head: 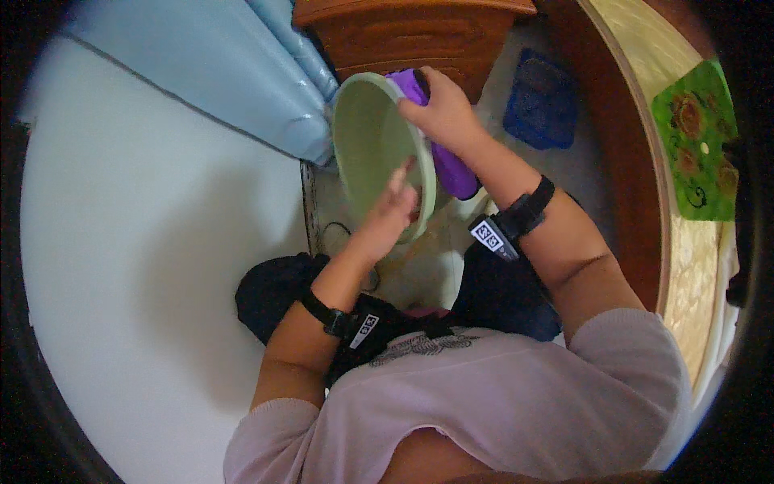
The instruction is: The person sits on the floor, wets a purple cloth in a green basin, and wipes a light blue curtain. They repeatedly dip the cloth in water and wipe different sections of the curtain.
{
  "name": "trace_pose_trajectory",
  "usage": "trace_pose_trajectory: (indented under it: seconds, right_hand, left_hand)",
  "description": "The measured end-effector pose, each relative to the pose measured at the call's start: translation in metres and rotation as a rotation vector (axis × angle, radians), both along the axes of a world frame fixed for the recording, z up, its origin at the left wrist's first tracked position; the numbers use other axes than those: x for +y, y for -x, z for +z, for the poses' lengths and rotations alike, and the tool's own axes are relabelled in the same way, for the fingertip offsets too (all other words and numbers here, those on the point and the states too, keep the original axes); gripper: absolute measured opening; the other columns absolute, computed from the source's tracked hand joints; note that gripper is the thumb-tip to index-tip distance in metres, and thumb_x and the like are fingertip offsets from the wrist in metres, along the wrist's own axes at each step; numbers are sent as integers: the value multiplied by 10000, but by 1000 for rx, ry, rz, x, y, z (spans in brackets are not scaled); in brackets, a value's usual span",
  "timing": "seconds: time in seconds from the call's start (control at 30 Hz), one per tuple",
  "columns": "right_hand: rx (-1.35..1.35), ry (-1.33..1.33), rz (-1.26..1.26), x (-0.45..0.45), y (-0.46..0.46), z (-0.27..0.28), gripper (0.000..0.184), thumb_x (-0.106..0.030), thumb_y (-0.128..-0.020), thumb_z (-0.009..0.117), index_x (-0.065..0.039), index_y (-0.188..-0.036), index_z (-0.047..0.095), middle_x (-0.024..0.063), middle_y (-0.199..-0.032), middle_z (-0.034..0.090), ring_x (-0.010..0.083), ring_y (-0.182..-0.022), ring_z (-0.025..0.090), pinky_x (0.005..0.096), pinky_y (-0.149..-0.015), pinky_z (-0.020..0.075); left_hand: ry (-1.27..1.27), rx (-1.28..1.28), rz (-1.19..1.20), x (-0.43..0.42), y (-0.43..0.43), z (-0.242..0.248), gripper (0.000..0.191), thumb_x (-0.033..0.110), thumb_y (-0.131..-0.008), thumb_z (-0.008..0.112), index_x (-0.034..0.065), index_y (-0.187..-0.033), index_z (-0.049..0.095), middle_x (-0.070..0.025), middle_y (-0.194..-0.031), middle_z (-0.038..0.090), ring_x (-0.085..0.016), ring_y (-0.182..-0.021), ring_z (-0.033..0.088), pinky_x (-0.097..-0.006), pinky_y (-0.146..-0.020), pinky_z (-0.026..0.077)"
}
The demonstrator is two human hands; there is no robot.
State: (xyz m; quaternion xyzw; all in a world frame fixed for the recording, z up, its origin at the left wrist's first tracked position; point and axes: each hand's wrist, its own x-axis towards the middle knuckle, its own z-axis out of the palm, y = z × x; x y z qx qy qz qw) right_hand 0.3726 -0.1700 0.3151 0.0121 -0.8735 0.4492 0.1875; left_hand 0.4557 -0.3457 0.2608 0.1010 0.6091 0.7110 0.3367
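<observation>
A light green plastic basin [369,133] is tipped on its side in front of me, its open mouth facing left and towards me. My right hand [447,112] grips the upper right of its rim, thumb over the edge. Under those fingers, a purple cloth [453,172] with dark edging lies against the basin's outside. My left hand [390,212] is at the basin's mouth near the lower rim, fingers extended and blurred. Nothing shows in it, and whether it touches the basin is unclear.
A wooden cabinet [417,39] stands ahead beside a light blue curtain [242,72]. A white wall [121,242] closes off the left. On the floor at right is a dark blue plastic container [541,100]. A wooden bed frame [629,151] curves along the right, with a green patterned mat [695,145] above.
</observation>
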Motion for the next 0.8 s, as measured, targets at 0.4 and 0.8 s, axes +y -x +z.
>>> trace_pose_trajectory:
  seconds: [0.4,0.8]
  right_hand:
    - [345,-290,603,-35,-61,-4,496,-189,-686,708,-40,-1125,532,141,-1197,531,347,-1079,498,411,-936,430]
    - [200,-294,271,-21,-1,-8,440,-340,-812,628,-45,-1135,573,176,-1154,573,351,-1054,533,407,-920,431]
  left_hand:
    - [-686,-255,575,-11,49,23,620,580,-940,351,65,-1245,512,-109,-1149,599,-247,-1027,592,-400,-890,489]
    - [-549,-406,508,-6,23,37,635,531,-950,385,90,-1403,323,-126,-1340,463,-295,-1222,465,-460,-1032,371]
